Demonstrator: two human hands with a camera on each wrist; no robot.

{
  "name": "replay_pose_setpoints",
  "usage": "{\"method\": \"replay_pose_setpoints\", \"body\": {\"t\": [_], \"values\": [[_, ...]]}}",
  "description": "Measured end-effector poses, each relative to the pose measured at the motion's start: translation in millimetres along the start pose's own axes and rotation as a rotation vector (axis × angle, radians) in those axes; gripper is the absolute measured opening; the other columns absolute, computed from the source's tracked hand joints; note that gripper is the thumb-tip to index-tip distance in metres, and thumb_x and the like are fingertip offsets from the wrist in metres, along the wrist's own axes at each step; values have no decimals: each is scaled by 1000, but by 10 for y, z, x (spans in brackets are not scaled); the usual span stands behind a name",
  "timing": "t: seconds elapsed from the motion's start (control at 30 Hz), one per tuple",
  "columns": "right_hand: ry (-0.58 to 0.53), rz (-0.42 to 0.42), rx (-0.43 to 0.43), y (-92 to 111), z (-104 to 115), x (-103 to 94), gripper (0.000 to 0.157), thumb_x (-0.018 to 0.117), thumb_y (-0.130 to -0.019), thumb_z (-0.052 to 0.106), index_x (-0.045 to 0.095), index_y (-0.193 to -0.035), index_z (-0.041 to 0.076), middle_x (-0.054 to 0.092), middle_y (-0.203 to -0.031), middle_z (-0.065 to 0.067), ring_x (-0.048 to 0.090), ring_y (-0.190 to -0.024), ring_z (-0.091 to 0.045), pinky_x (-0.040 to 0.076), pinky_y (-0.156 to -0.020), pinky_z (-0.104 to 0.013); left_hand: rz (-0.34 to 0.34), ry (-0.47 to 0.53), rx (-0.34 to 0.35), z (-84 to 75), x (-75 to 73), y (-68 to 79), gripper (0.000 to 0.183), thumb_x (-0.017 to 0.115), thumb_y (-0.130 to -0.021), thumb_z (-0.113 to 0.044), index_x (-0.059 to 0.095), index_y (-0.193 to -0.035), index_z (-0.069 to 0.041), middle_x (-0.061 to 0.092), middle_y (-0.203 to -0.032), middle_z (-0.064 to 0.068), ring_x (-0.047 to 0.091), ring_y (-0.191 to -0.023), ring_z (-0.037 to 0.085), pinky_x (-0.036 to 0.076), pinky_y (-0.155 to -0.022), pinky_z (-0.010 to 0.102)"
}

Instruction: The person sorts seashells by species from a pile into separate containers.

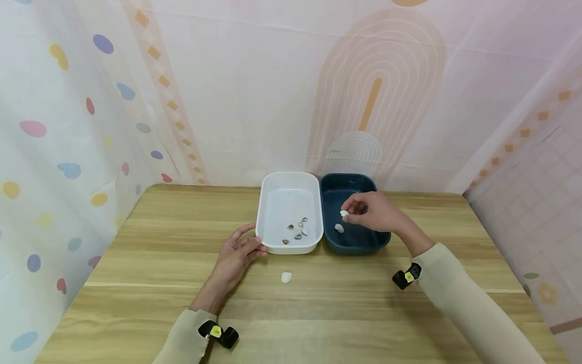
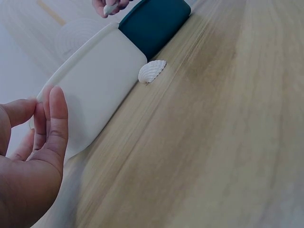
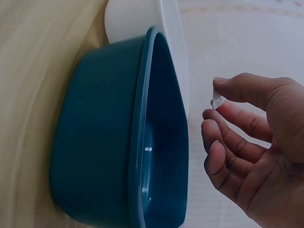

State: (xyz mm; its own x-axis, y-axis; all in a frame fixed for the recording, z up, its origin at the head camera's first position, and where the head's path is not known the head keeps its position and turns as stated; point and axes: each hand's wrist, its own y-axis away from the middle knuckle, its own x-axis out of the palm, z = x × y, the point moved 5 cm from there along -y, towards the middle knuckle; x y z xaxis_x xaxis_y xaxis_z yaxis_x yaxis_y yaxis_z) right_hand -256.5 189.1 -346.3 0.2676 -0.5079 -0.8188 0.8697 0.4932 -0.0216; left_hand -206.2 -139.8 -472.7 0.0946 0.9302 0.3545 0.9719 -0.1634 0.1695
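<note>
My right hand [image 1: 375, 211] pinches a white seashell [image 3: 217, 100] between thumb and fingertips, above the dark blue tray [image 1: 356, 247]. Inside that tray lies another pale seashell [image 1: 339, 228]. With thumb and fingers at its near left corner, my left hand [image 1: 233, 259] holds the rim of the white tray [image 1: 291, 249]. Several small shells [image 1: 297, 236], brownish and white, are scattered over the near half of the white tray. On the table in front of it rests a white ribbed seashell [image 2: 152, 71].
Both trays stand side by side on a wood-grain table [image 1: 182, 227], near its back edge. A patterned curtain [image 1: 236, 101] hangs behind and along the sides. Each wrist wears a small black camera [image 1: 218, 332].
</note>
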Motion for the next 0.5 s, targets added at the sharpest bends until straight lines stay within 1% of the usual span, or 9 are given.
{"method": "replay_pose_setpoints", "body": {"t": [0.1,0.3,0.37,0.5], "values": [[13,6,-2,-49,-7,-4,18,76,-94,19,74,-109,9,71,-93,-2,63,-79,-14,57,-72,-28,-7,7,3,-1,-8,-5,57,59,-103,-2,37,-155,-9,70,-98,4,72,-81,12,65,-82,24],[10,31,45,-133,-54,8,19,74,-95,19,73,-111,8,72,-95,-4,63,-77,-15,56,-66,-28,-10,16,3,4,-13,6,58,59,-102,0,36,-155,-9,70,-98,4,72,-81,13,65,-81,24],[6,36,47,-168,-84,12,19,74,-95,18,73,-111,7,72,-96,-6,63,-77,-15,56,-65,-28,-12,18,1,6,-12,10,58,59,-102,0,36,-155,-9,70,-97,4,72,-81,13,65,-81,24],[11,34,46,-233,-133,11,19,73,-96,17,73,-111,6,72,-97,-8,63,-78,-16,56,-65,-28,-12,17,2,2,-8,15,58,58,-102,0,36,-155,-9,70,-98,4,73,-81,13,65,-82,25]]}}
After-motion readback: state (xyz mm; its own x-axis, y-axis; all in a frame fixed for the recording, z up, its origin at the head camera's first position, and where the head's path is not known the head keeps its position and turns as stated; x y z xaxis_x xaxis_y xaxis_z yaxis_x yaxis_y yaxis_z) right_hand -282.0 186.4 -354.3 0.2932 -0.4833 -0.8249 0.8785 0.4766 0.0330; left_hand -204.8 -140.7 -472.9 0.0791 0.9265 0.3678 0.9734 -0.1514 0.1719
